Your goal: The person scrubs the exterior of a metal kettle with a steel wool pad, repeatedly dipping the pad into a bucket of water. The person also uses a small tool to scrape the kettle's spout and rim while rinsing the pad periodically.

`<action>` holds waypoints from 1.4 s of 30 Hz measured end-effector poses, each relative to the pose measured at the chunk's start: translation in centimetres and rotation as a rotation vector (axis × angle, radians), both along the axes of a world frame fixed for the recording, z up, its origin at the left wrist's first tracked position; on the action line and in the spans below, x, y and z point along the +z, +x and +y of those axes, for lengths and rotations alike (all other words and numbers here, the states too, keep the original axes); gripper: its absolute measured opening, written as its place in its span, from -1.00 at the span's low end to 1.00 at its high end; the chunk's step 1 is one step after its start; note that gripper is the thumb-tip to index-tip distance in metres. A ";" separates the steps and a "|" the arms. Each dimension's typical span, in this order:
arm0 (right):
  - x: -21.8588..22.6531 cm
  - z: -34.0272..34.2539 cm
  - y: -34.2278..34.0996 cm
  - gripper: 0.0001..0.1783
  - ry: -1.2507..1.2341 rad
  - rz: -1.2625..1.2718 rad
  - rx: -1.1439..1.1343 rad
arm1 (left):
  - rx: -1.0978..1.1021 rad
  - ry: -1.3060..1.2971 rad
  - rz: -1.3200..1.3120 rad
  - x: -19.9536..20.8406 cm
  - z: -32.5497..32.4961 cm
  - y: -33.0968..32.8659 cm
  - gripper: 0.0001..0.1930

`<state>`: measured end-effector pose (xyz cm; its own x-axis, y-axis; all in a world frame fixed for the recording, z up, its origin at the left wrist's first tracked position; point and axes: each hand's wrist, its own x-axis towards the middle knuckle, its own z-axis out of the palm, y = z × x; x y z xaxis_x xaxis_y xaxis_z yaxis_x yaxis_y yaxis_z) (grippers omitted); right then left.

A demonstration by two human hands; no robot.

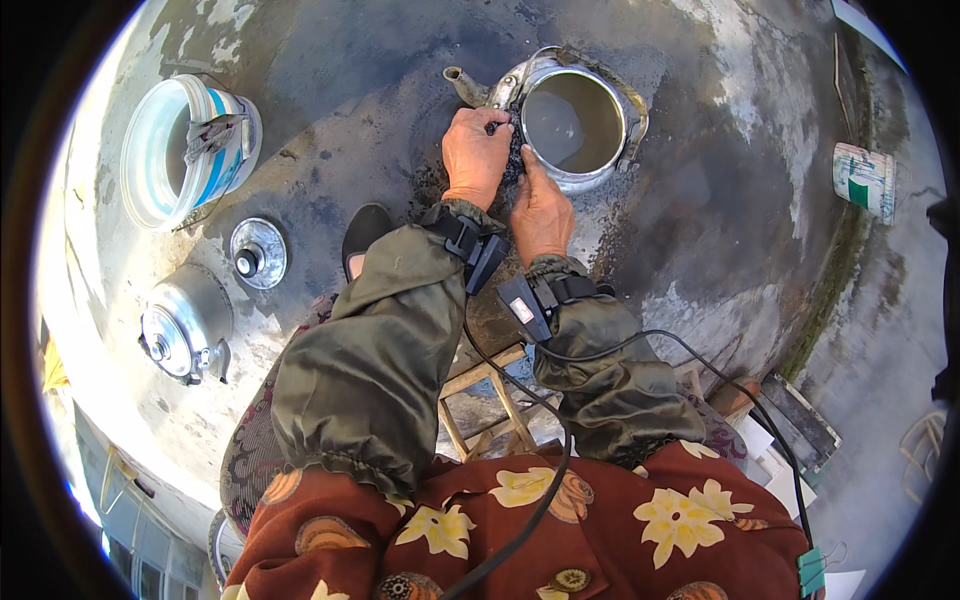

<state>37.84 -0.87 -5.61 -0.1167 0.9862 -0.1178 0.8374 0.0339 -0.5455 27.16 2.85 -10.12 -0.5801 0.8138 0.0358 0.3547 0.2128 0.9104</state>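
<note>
A metal kettle (pixel 580 182) stands lidless on the wet ground ahead of me, its spout to the left, with cloudy grey liquid inside. Its left side looks black and sooty. My left hand (pixel 476 156) is closed beside that side, below the spout, with something dark and rough between thumb and fingers; its kind is hidden. Fingers of my right hand (pixel 542 212) hold the kettle's near left rim, the index fingertip resting on the edge. Dark crumbs lie on the ground around both hands.
At the left stand a white-and-blue bucket (pixel 150 207) with a grey rag (pixel 210 137) over its rim, a loose metal lid (pixel 268 240) and a second, lidded kettle (pixel 207 308). A small white-and-green tub (pixel 864 182) is far right. A black cable (pixel 680 343) crosses my right arm.
</note>
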 end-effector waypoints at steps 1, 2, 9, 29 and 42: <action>-0.1 -0.4 -0.1 -0.58 -0.023 0.017 -0.032 | -0.038 -0.096 -0.057 0.1 -0.2 0.0 -0.87; -0.4 -0.3 -0.4 -0.58 -0.029 0.044 -0.045 | -0.059 -0.187 -0.103 0.1 -0.1 -0.2 -0.87; -0.6 -0.2 -1.9 -0.60 -0.004 0.134 -0.142 | -0.098 -0.109 -0.021 -0.1 0.3 -0.6 -0.85; 0.4 -1.4 -0.7 -0.58 -0.324 0.318 -0.253 | -0.149 -0.163 -0.089 -1.1 1.5 -2.2 -0.84; -0.6 0.7 -1.7 -0.61 0.055 0.210 -0.077 | -0.137 -0.169 -0.202 -0.4 -0.9 -1.6 -0.66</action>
